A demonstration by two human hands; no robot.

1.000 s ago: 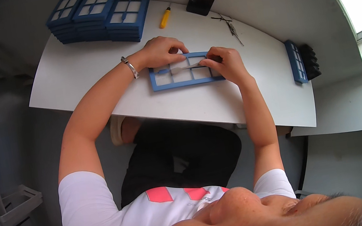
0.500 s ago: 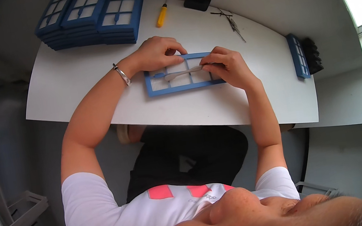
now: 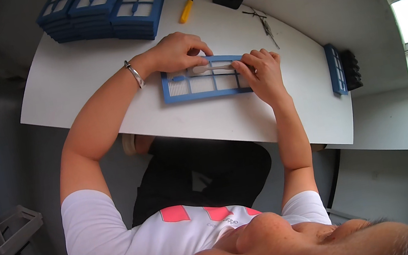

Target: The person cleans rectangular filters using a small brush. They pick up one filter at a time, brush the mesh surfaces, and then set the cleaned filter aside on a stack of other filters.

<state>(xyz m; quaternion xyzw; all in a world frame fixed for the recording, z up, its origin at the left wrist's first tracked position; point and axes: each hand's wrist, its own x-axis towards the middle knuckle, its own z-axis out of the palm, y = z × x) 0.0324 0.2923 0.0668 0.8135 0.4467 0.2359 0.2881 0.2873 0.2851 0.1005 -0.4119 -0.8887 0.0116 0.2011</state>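
White tabletop (image 3: 77, 78): a rectangular blue-framed filter panel (image 3: 201, 84) with white pleats is being supported flat.
Left hand (image 3: 178, 51): curled fingers are being rested at the far rim; pinching cannot be told.
Right hand (image 3: 264, 74): a slender pale spoon-ended tool (image 3: 216, 67) is being pinched.
Panel handling: lightness, stiffness, fragile pleats are being suggested; rim holds are being favoured.

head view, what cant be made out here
Head view: the handle end of the white tool, hidden by the right hand.
Head view: the right end of the blue-framed filter, covered by that hand.
Head view: exactly how the left hand meets the filter's edge, hidden by its own fingers.
Head view: the far ends of the stacked filters, cut off by the upper edge.
Head view: the thin dark items, too small to identify.
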